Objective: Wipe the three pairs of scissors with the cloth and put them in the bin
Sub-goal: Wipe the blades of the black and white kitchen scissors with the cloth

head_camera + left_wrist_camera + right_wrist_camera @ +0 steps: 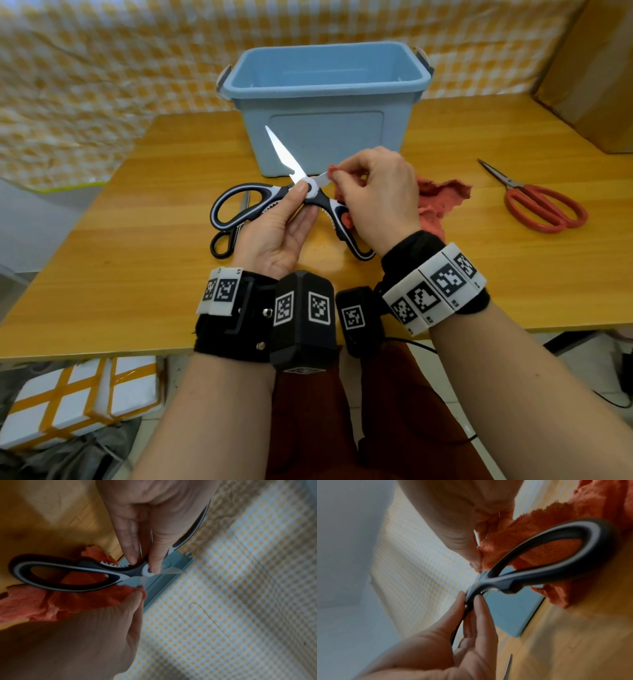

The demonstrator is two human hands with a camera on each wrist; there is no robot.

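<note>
Large kitchen scissors (239, 202) with black, grey and white handles are spread open above the table. My left hand (303, 197) pinches them at the pivot, thumb on top. The longer blade points up-left across the front of the blue bin (325, 130). My right hand (334, 176) pinches a salmon-red cloth (442, 198) round the other blade, close to the pivot. In the left wrist view the cloth (34, 607) hangs under the scissors' handle (68, 573). Red-handled scissors (541, 205) lie at the table's right. Small black-handled scissors (222, 243) lie partly hidden behind my left hand.
The wooden table (137, 257) has its near edge just under my wrists. A cardboard box (596, 68) stands at the back right. A yellow checked sheet (102, 68) hangs behind the bin. White taped boxes (78, 401) sit on the floor at the lower left.
</note>
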